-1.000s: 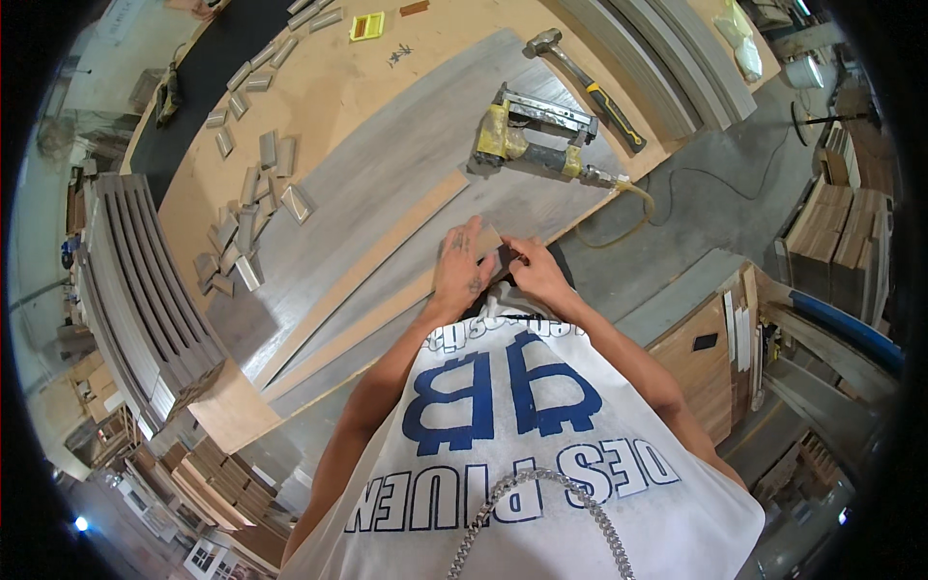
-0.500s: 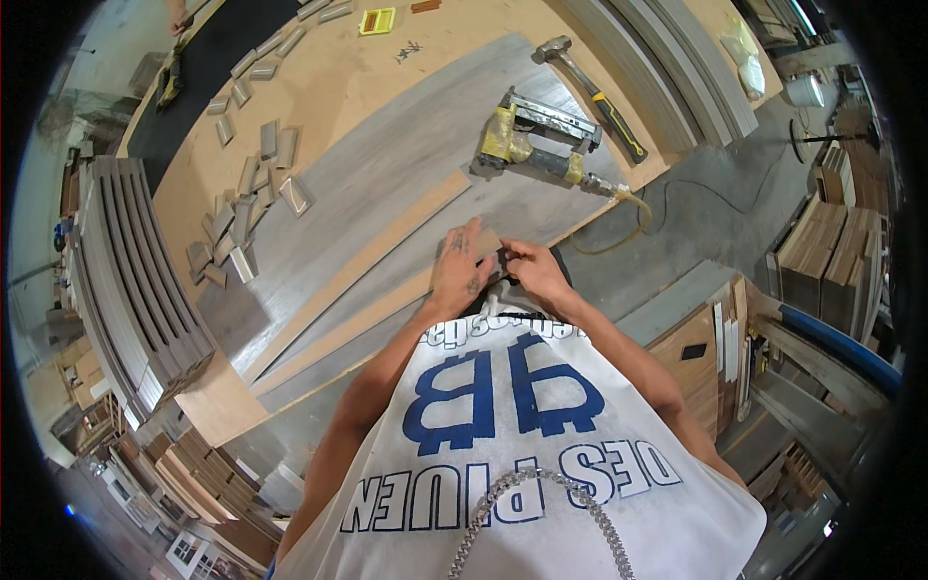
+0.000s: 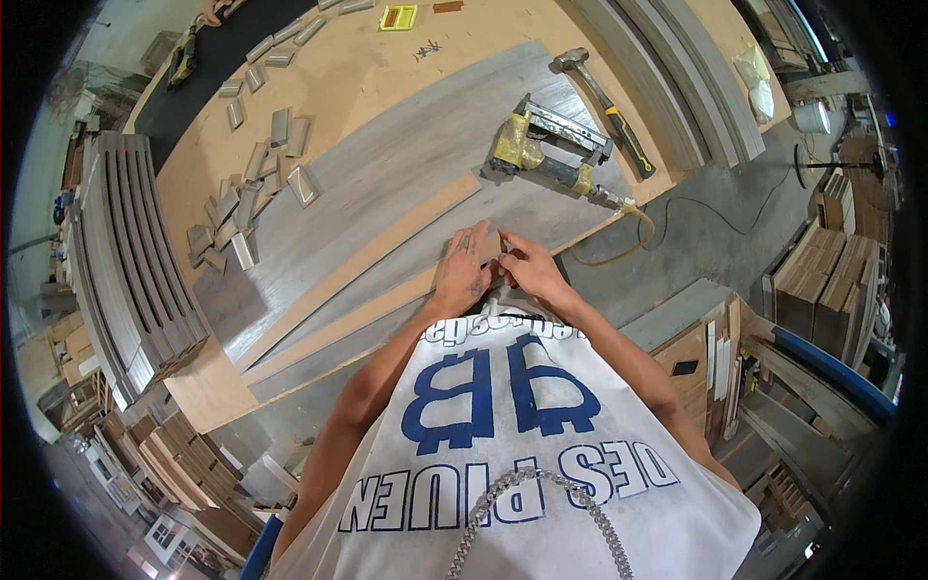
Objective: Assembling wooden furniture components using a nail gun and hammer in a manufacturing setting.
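Note:
My left hand (image 3: 464, 267) lies across the right end of a long, thin wood strip (image 3: 372, 301), fingers over its face and thumb near its closer edge. At that same end my right hand (image 3: 532, 269) is closed, with index finger and thumb pinching the tip; my left hand partly hides this end. Another tan strip (image 3: 377, 253) lies just beyond, slanting the same way on a grey wood-grain panel (image 3: 425, 126). A nail gun (image 3: 541, 155) with yellow tape rests on the panel, right of my hands. Beside it is a hammer (image 3: 607, 111) with a black and yellow handle.
Small grey wood pieces (image 3: 256, 198) are scattered at the left. Stacked curved grey boards (image 3: 145, 271) stand at the far left, more boards (image 3: 667, 77) at the upper right. A yellow air hose (image 3: 643, 227) hangs over the table's edge. Another person's hand (image 3: 215, 12) shows at the top left.
The view has shifted slightly, so the table's things appear a little farther right. My right index finger has moved forward onto the strip's end. My left hand stays on the strip.

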`<act>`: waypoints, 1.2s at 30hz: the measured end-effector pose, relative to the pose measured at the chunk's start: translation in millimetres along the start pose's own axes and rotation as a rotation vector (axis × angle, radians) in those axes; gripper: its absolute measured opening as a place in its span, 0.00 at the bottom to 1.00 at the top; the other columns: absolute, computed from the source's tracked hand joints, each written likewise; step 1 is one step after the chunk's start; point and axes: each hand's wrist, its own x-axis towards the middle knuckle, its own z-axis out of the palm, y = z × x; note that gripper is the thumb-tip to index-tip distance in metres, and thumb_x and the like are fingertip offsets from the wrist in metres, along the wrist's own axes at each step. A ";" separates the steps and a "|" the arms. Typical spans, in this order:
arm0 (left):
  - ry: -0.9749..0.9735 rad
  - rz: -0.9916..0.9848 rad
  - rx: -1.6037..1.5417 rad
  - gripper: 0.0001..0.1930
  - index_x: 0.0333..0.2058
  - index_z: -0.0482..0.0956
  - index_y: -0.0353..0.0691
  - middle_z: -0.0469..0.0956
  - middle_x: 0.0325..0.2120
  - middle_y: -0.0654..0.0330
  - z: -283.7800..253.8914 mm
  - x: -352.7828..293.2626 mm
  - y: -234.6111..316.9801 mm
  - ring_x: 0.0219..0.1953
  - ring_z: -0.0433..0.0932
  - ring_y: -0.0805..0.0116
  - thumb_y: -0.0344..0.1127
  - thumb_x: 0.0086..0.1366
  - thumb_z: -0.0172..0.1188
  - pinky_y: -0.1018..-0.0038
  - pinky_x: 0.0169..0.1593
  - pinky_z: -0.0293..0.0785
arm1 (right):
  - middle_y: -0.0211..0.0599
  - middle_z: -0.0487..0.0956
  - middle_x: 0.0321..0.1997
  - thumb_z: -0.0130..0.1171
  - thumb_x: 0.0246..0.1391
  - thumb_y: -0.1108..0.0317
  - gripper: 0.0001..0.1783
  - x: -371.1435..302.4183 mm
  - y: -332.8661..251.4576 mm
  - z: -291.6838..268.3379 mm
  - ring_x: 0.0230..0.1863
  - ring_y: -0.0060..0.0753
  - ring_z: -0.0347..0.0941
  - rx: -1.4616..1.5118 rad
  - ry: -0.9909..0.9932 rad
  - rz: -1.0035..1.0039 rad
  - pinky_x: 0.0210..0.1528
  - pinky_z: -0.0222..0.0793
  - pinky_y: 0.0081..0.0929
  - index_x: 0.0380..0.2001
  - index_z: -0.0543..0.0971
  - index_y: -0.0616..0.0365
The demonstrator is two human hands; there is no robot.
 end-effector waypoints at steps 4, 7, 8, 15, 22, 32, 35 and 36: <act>0.013 0.009 -0.005 0.35 0.63 0.60 0.32 0.73 0.51 0.45 0.6 0.4 0.5 0.55 0.68 0.44 0.30 0.57 0.63 0.59 0.61 0.65 | 0.39 0.80 0.26 0.50 0.57 0.69 0.30 -4.5 -3.3 -1.3 0.25 0.31 0.74 0.004 -0.030 -0.030 0.33 0.71 0.30 0.64 0.68 0.63; 0.018 0.010 -0.003 0.35 0.62 0.60 0.31 0.73 0.51 0.44 -0.5 0.7 2.7 0.55 0.68 0.44 0.32 0.58 0.63 0.59 0.61 0.65 | 0.46 0.80 0.33 0.54 0.55 0.70 0.30 -5.4 -1.8 -16.4 0.29 0.39 0.77 -0.285 -0.059 -0.070 0.35 0.73 0.36 0.63 0.68 0.64; -0.001 0.001 -0.010 0.35 0.62 0.60 0.31 0.73 0.52 0.44 -1.2 0.6 3.3 0.55 0.68 0.44 0.33 0.58 0.63 0.59 0.61 0.65 | 0.49 0.79 0.37 0.58 0.53 0.70 0.32 5.8 6.0 -21.5 0.34 0.44 0.77 -0.578 0.229 -0.281 0.38 0.73 0.39 0.63 0.68 0.63; -0.006 0.003 0.035 0.34 0.62 0.60 0.29 0.71 0.54 0.43 1.1 -3.2 -0.5 0.57 0.67 0.45 0.38 0.61 0.62 0.59 0.62 0.64 | 0.54 0.75 0.51 0.69 0.45 0.67 0.44 79.4 -65.8 -71.4 0.54 0.63 0.70 -1.060 0.545 -0.589 0.57 0.67 0.48 0.66 0.62 0.57; -0.006 0.001 -0.004 0.33 0.62 0.60 0.31 0.71 0.53 0.43 -1.1 -5.6 -1.6 0.58 0.66 0.45 0.37 0.62 0.60 0.59 0.62 0.64 | 0.58 0.81 0.42 0.70 0.44 0.56 0.35 32.8 -102.9 -95.7 0.42 0.57 0.78 -1.035 0.286 -0.274 0.45 0.74 0.42 0.53 0.74 0.65; -0.042 0.009 -0.104 0.34 0.64 0.58 0.31 0.71 0.51 0.41 -10.3 -5.4 1.8 0.57 0.66 0.43 0.29 0.60 0.60 0.58 0.61 0.64 | 0.45 0.83 0.30 0.67 0.46 0.64 0.20 -60.6 -100.5 -49.8 0.27 0.35 0.80 -0.590 -0.052 0.105 0.35 0.75 0.32 0.40 0.81 0.67; -0.017 0.028 -0.134 0.34 0.65 0.57 0.30 0.71 0.52 0.40 -6.2 -6.2 -2.1 0.57 0.65 0.42 0.29 0.61 0.59 0.57 0.61 0.64 | 0.53 0.83 0.34 0.65 0.46 0.63 0.21 -58.7 -96.0 -46.0 0.38 0.47 0.82 -0.651 -0.023 0.006 0.43 0.75 0.35 0.42 0.80 0.67; -0.016 0.026 -0.136 0.34 0.65 0.57 0.30 0.71 0.52 0.40 -5.1 -6.4 -2.6 0.57 0.65 0.42 0.29 0.61 0.59 0.57 0.61 0.64 | 0.53 0.83 0.34 0.65 0.46 0.63 0.21 -57.2 -94.1 -45.4 0.38 0.47 0.82 -0.653 -0.024 0.007 0.43 0.75 0.35 0.42 0.80 0.67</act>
